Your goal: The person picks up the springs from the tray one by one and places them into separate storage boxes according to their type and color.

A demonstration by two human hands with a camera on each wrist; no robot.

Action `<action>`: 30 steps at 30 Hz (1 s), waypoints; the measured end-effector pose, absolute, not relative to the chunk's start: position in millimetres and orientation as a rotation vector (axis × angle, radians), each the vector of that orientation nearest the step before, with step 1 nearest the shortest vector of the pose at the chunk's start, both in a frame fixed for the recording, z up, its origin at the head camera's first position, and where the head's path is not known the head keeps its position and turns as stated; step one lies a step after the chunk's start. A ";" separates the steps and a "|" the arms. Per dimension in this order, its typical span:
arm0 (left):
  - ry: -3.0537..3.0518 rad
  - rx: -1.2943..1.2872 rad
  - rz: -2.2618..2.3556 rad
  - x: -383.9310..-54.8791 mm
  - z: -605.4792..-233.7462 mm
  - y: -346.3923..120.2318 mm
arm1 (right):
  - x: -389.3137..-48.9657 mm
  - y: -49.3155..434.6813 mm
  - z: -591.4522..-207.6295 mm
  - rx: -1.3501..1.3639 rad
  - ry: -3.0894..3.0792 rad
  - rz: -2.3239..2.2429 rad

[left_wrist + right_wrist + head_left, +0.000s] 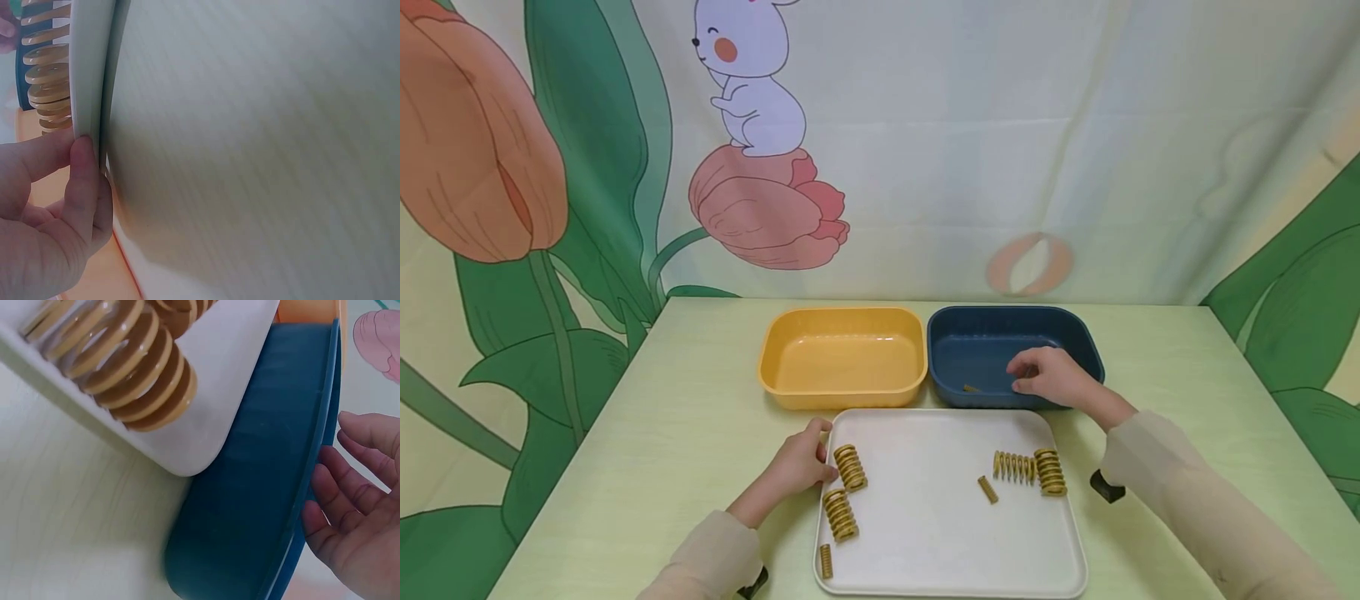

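Observation:
My left hand [801, 458] pinches the left rim of the white tray [940, 533] between thumb and fingers; in the left wrist view the fingertips [81, 153] lie on that rim. Close beside them on the tray are two large gold coil springs [850, 467], with a small spring [826, 561] nearer the front. My right hand [1051, 377] hovers over the dark blue bin [951, 333], fingers loosely bent and holding nothing visible. A small spring [971, 388] lies in that bin. Toward the tray's right side rest two more large springs [1050, 472] and a small one [988, 489].
A yellow bin [767, 362] stands left of the blue one, their sides nearly touching, both just behind the tray. Everything sits on a pale green table [700, 375]. A printed curtain [940, 167] hangs behind its far edge.

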State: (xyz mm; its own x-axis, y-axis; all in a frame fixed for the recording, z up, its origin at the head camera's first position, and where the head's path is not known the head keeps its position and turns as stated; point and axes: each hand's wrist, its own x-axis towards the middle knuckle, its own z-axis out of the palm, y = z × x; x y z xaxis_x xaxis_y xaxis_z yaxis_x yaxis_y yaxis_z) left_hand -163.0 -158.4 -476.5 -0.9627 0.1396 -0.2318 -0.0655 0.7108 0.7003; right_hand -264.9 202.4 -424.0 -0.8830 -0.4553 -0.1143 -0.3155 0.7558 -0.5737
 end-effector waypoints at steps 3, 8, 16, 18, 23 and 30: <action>2.643 0.056 1.109 -162.7 -476.3 -158.0 | -260.8 201.6 -422.1 -0.633 2.704 -0.817; 2.635 0.046 1.103 -162.2 -474.7 -157.7 | -253.9 200.3 -419.1 -0.671 2.688 -0.802; 2.637 0.052 1.099 -162.2 -474.2 -158.1 | -242.1 198.5 -414.6 -0.739 2.657 -0.775; 2.636 0.050 1.099 -162.9 -474.6 -158.2 | -239.9 198.3 -414.0 -0.742 2.654 -0.778; 2.635 0.043 1.102 -164.1 -475.2 -158.2 | -235.5 198.3 -413.3 -0.748 2.643 -0.778; 2.630 0.031 1.106 -164.0 -475.9 -157.8 | -228.0 198.5 -413.1 -0.760 2.605 -0.777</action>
